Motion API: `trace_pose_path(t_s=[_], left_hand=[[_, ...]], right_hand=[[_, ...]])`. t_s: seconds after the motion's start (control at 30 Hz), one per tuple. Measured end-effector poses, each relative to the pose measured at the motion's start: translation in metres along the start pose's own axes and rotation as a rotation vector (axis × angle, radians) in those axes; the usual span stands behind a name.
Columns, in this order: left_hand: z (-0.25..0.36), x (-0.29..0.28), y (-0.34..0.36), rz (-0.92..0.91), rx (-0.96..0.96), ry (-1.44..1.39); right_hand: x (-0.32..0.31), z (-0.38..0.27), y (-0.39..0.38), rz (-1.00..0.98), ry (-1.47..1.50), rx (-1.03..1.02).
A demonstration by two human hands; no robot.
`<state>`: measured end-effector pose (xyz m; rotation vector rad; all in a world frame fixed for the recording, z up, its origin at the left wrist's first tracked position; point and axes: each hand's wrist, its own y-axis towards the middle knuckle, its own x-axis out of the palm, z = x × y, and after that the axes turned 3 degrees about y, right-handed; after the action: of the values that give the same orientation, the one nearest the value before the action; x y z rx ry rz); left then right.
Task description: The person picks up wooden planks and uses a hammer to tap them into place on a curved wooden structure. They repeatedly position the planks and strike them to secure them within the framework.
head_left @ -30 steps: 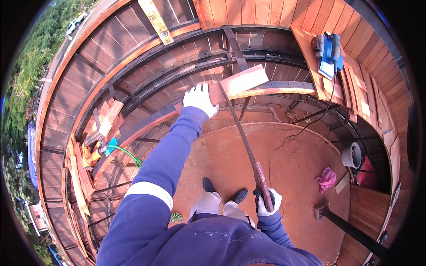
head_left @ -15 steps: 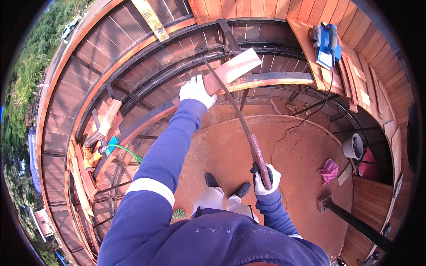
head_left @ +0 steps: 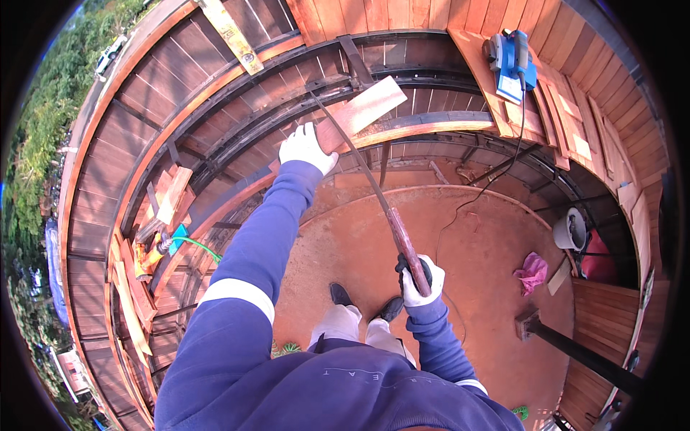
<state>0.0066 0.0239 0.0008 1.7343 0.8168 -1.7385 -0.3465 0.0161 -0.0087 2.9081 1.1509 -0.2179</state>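
Note:
My right hand (head_left: 420, 280), in a white and black glove, is wrapped around the reddish wooden handle of a long hand saw (head_left: 375, 188). Its thin dark blade shows nearly edge-on and runs forward across a pale reddish wooden board (head_left: 374, 106). Gloved in white, my left hand (head_left: 307, 149) grips the near left end of that board, beside the blade; the thumb lies along the board's edge. The board rests tilted on a curved wooden rail (head_left: 438, 126). Whether the teeth sit inside a cut cannot be seen.
A blue power sander (head_left: 512, 65) stands on planks at the upper right, its cord hanging down. A yellow power tool (head_left: 149, 260) with a green hose lies at left among offcuts. A yellow level (head_left: 231, 36) lies at the top. A bucket (head_left: 570, 230) and pink cloth (head_left: 532, 273) are right.
The view has turned slightly, so most things sit a little farther left. My right hand has moved slightly forward with the saw. My left hand stays on the board.

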Motion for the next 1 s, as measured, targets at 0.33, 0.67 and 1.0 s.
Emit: trace_pose_path(t_s=[0.33,0.67,1.0], left_hand=[[-0.005,0.013,-0.006,0.025,0.113,0.084],[-0.004,0.015,-0.013,0.177,0.102,-0.021],[-0.006,0.006,-0.008,-0.013,0.116,-0.046]], right_hand=[[-0.002,0.003,-0.022,-0.013,0.044,0.023],[0.008,0.008,-0.018,0.018,0.113,0.05],[0.025,0.028,-0.028,0.012,0.062,-0.006]])
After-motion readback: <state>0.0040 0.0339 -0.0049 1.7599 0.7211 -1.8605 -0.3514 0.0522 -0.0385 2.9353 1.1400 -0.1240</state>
